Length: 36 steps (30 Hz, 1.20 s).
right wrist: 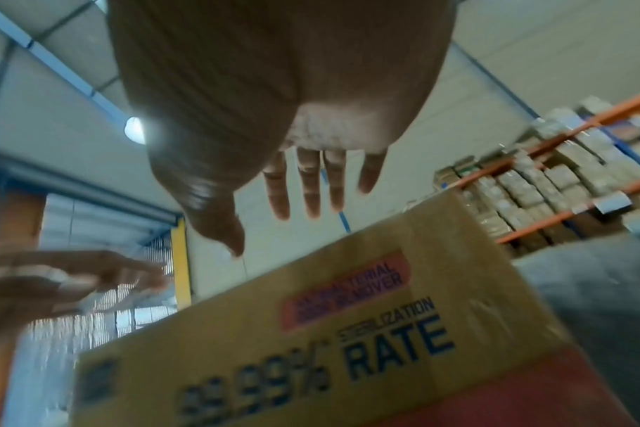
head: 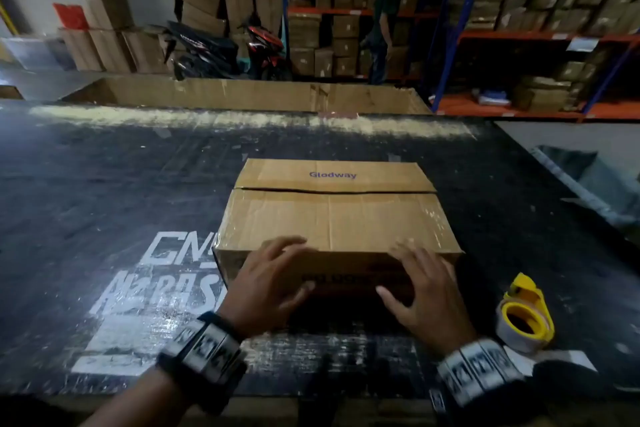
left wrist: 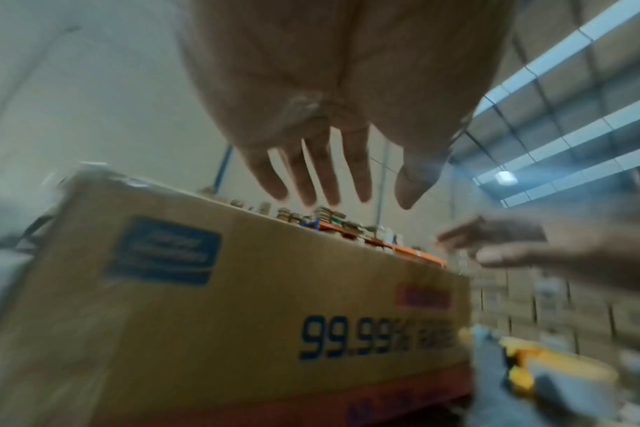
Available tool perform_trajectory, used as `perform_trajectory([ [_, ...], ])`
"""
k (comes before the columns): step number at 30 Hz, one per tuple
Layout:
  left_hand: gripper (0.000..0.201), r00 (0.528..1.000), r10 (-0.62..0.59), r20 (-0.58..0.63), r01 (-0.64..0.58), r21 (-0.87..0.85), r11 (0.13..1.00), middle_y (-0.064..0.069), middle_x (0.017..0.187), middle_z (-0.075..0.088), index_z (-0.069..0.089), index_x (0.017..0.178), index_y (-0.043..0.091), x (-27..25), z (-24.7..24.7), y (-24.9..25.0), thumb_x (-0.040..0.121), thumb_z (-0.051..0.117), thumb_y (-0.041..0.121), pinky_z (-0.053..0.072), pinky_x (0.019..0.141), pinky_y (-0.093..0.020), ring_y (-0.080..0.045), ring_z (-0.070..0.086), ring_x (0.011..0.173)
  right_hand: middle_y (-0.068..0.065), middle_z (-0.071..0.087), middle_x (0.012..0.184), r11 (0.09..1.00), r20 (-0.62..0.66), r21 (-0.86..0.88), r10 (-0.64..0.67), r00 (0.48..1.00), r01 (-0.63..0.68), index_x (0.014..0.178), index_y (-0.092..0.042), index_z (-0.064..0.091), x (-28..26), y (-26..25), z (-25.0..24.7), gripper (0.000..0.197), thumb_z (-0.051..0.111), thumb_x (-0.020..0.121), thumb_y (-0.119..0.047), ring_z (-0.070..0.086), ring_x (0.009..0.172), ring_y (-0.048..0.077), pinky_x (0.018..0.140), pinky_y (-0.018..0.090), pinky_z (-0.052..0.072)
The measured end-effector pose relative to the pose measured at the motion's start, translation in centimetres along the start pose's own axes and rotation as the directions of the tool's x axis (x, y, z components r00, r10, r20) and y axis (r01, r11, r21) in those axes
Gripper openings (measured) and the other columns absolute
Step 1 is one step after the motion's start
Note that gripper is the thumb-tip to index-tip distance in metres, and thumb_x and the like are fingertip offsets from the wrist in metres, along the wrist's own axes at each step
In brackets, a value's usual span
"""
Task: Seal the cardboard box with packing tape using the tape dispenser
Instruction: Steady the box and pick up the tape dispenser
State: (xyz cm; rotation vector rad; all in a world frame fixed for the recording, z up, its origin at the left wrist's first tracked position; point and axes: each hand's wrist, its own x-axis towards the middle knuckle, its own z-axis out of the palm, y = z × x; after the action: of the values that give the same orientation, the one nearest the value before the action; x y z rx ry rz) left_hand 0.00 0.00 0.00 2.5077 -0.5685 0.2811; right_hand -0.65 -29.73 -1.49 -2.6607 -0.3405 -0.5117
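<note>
Nearest the person, both hands are spread with straight, relaxed fingers and hold nothing. The left hand (head: 268, 282) and the right hand (head: 424, 291) reach side by side over the near top edge of the cardboard box (head: 332, 215); whether the fingertips touch the cardboard or hover just above it cannot be told, and both wrist views show the fingers against open air above the box's printed front wall.

Just to the outer side of the right hand, level with its wrist, the yellow tape dispenser (head: 526, 314) lies on the dark table (head: 104, 184), apart from the box and untouched by either hand.

Beyond the fingertips the box top stretches away. Its flaps are folded down, and the seam (head: 332, 190) between them runs crosswise near the far edge as a dark open line with no tape visible over it. Some glossy film shows on the near flap and right corner, perhaps old tape.

Judged from this, the sealing proper has not begun: the flaps are closed, but the dispenser is yet to be picked up, and the seam yet to be taped.

Farther off stand an open carton (head: 242, 95) and shelves of boxes (head: 519, 10).
</note>
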Motion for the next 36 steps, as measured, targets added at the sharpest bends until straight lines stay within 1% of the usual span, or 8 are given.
perform_trajectory([
  [4, 0.075, 0.988, -0.1, 0.121, 0.055, 0.331, 0.942, 0.007, 0.171, 0.024, 0.026, 0.158, 0.042, 4.2, 2.2, -0.7, 0.09, 0.045, 0.065, 0.022, 0.127, -0.05, -0.02, 0.023, 0.158, -0.006, 0.032, 0.162, 0.971, 0.17, -0.23, 0.11, 0.979, -0.069, 0.148, -0.039, 0.037, 3.5, 1.3, 1.5, 0.083, 0.056, 0.075, -0.072, 0.022, 0.153, 0.021, 0.122, 0.053, 0.014],
  [7, 0.072, 0.982, -0.12, 0.144, 0.057, 0.383, 0.922, 0.007, 0.171, 0.025, 0.023, 0.158, 0.044, 4.0, 3.3, -1.3, 0.092, 0.038, 0.067, 0.016, 0.128, -0.05, -0.02, 0.02, 0.159, -0.006, 0.037, 0.16, 0.968, 0.12, -0.242, 0.098, 0.988, -0.067, 0.145, -0.041, 0.04, 3.6, 2.4, 2.7, 0.07, 0.051, 0.081, -0.068, 0.026, 0.152, 0.022, 0.122, 0.054, 0.013],
  [11, 0.067, 0.981, -0.161, 0.106, 0.124, 0.294, 0.948, 0.006, 0.162, 0.038, 0.04, 0.149, 0.039, 5.4, 3.6, 0.5, 0.091, 0.034, 0.071, 0.019, 0.126, -0.05, -0.02, 0.03, 0.154, -0.006, 0.041, 0.158, 0.968, 0.043, -0.237, 0.092, 0.995, -0.079, 0.144, -0.039, 0.044, 3.6, 2.6, 3.3, 0.06, 0.05, 0.087, -0.057, 0.029, 0.15, 0.022, 0.122, 0.051, 0.015],
  [16, 0.058, 0.988, -0.067, 0.142, 0.032, 0.236, 0.971, 0.007, 0.162, 0.042, 0.043, 0.15, 0.039, 8.9, 7.0, 4.3, 0.097, 0.031, 0.061, 0.025, 0.123, -0.048, -0.016, 0.034, 0.152, -0.006, 0.038, 0.16, 0.97, 0.04, -0.232, 0.084, 0.996, -0.073, 0.146, -0.04, 0.041, 3.3, 2.8, 3.7, 0.063, 0.051, 0.085, -0.052, 0.027, 0.152, 0.021, 0.121, 0.052, 0.016],
  [20, 0.05, 0.989, -0.107, 0.107, 0.071, 0.298, 0.952, 0.012, 0.146, 0.055, 0.052, 0.138, 0.041, 10.6, 8.3, 5.6, 0.097, 0.029, 0.059, 0.035, 0.111, -0.046, -0.015, 0.051, 0.134, -0.006, 0.036, 0.161, 0.978, 0.073, -0.201, 0.065, 0.995, -0.049, 0.148, -0.039, 0.038, 3.2, 3.1, 3.3, 0.068, 0.054, 0.082, -0.047, 0.024, 0.153, 0.02, 0.122, 0.051, 0.015],
  [25, 0.049, 0.996, -0.069, 0.058, 0.043, 0.366, 0.93, 0.013, 0.146, 0.055, 0.049, 0.142, 0.043, 10.1, 9.0, 4.8, 0.101, 0.028, 0.058, 0.038, 0.108, -0.045, -0.017, 0.053, 0.13, 0.0, 0.052, 0.149, 0.985, -0.133, 0.155, 0.099, 0.986, -0.078, 0.14, -0.022, 0.054, 2.5, 5.1, 1.3, 0.056, 0.057, 0.087, -0.038, 0.039, 0.143, 0.02, 0.118, 0.039, 0.029],
  [29, 0.049, 0.997, -0.064, 0.045, 0.042, 0.391, 0.919, 0.01, 0.148, 0.054, 0.049, 0.144, 0.04, 9.9, 9.3, 5.2, 0.102, 0.03, 0.055, 0.038, 0.106, -0.045, -0.02, 0.053, 0.131, 0.006, 0.061, 0.122, 0.929, -0.39, 0.174, 0.368, 0.844, -0.325, 0.122, -0.018, 0.065, -0.3, 10.9, -0.6, 0.042, 0.061, 0.081, -0.026, 0.056, 0.117, 0.027, 0.099, 0.043, 0.046],
  [36, 0.05, 0.995, -0.084, 0.044, 0.062, 0.373, 0.926, 0.006, 0.145, 0.057, 0.052, 0.141, 0.038, 10.0, 9.1, 6.3, 0.1, 0.03, 0.056, 0.04, 0.102, -0.049, -0.026, 0.056, 0.126, 0.021, 0.049, 0.134, 0.52, -0.12, -0.063, 0.843, 0.524, -0.852, 0.136, -0.006, 0.048, -5.8, 20.3, -1.9, 0.067, 0.066, 0.076, -0.031, 0.05, 0.123, 0.042, 0.094, 0.049, 0.045],
])
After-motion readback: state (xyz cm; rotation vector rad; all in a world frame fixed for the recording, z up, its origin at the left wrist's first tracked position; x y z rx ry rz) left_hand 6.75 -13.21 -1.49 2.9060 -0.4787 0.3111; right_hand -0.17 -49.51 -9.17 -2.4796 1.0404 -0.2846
